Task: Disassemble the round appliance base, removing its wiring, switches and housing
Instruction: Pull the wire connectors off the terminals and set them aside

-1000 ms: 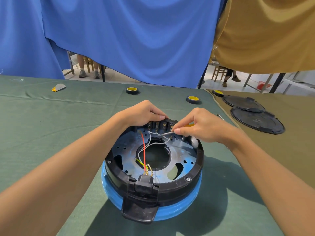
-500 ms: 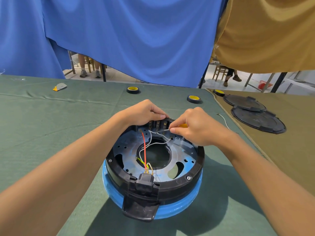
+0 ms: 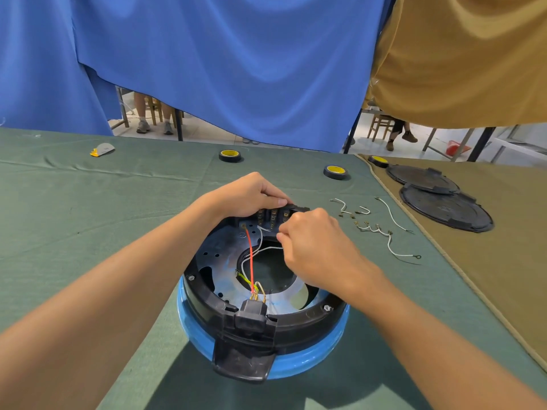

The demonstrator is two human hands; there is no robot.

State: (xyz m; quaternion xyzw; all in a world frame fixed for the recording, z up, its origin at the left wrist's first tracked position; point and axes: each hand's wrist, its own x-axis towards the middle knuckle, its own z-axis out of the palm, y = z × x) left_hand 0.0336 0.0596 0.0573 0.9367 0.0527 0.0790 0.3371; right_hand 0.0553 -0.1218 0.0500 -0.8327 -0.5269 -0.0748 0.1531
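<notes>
Head view: the round appliance base (image 3: 299,324) sits open side up on the green cloth (image 3: 88,217), dead centre and close to the person.
Housing: a black ring over a blue lower band, with a bluish metal plate (image 3: 219,250) inside.
Switch block (image 3: 273,216): it stands at the far rim, terminals facing in.
Socket (image 3: 251,316): it is at the near rim, and a red wire (image 3: 251,261) and a yellow-green wire (image 3: 247,279) run into it.
Left hand (image 3: 248,195): fingers curled over the far rim, gripping the switch block from behind.
Right hand (image 3: 313,250): fingers curled, thumb and forefinger pinching the white wire (image 3: 258,250) just beside the switch block.
Loose wires (image 3: 387,232): short white pieces with terminals lie on the cloth to the right of the base, apart from it.
Black covers (image 3: 444,208): two round ones overlap on the tan cloth (image 3: 488,276) at far right.
Tape rolls: one (image 3: 229,155) and another (image 3: 335,172) lie on the green cloth, a third (image 3: 378,160) at the tan cloth's far corner.
Backdrop: a blue curtain (image 3: 222,69) and a tan curtain (image 3: 458,54) hang behind.
</notes>
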